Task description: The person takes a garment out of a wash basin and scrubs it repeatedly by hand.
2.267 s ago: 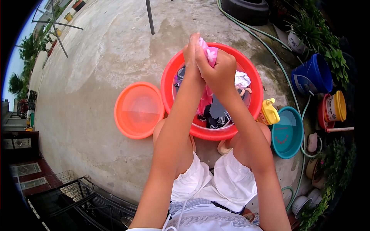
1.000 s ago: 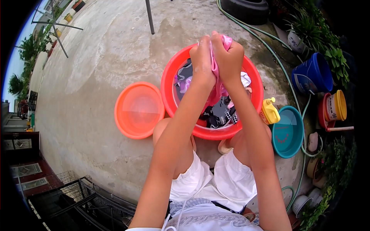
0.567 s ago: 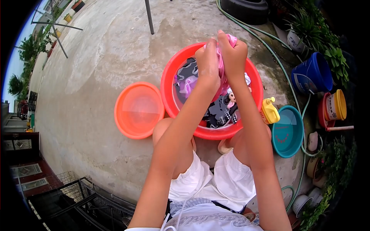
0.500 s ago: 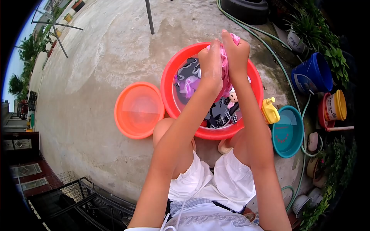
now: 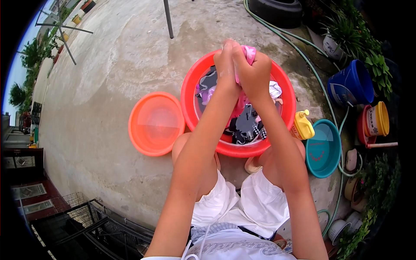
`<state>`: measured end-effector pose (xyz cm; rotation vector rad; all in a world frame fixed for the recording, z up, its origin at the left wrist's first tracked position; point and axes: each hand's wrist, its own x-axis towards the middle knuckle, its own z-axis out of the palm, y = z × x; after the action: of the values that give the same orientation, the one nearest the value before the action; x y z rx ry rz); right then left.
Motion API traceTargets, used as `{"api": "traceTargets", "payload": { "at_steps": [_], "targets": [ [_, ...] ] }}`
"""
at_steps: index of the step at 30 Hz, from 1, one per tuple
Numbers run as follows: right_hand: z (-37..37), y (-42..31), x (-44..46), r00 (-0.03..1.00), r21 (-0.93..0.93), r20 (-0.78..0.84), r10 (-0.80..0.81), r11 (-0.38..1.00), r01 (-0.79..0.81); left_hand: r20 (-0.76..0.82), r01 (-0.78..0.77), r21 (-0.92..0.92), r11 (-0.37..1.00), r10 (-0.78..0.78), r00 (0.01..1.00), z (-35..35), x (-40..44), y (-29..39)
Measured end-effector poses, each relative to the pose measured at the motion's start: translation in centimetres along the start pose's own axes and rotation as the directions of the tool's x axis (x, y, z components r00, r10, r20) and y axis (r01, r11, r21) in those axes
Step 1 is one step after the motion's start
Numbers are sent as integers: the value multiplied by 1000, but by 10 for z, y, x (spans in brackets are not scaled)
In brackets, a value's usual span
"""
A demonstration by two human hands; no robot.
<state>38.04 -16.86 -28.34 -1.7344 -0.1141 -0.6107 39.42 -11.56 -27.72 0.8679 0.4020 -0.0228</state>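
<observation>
Pink patterned cloth is bunched between my two hands, above the large red basin. My left hand is closed on its left side, pressed against the other hand. My right hand is wrapped round the cloth on the right. Part of the pink cloth hangs below the wrists into the basin. In the basin's water lie dark clothes, a purple piece and a white piece. My forearms hide the middle of the basin.
An orange basin stands left of the red one. To the right are a yellow bottle, a teal basin, a blue bucket and a green hose. A tire lies at the top, and a metal pole stands beyond.
Both hands, with the pink cloth between them, have moved left and slightly down compared with half a second ago. More of the white piece shows, while less of the purple piece does.
</observation>
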Motion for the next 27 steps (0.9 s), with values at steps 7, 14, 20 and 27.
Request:
{"api": "traceTargets", "payload": {
  "at_steps": [7, 14, 20, 27],
  "targets": [
    [-12, 30, 33, 962, 198, -59, 268, 947, -252, 51, -112, 219, 969, 103, 993, 11, -19, -14],
    [-4, 12, 21, 990, 31, -75, 120, 993, -118, 72, -70, 62, 996, 65, 995, 0, 1, -13],
    [3, -3, -3, 999, -43, 9, -34, 998, 35, -35, 22, 45, 999, -21, 999, -3, 3, 7],
    [-9, 14, 23, 979, 126, -73, 190, 976, -180, -1, -75, 142, 987, 76, 997, 11, -17, -9]
  ]
}}
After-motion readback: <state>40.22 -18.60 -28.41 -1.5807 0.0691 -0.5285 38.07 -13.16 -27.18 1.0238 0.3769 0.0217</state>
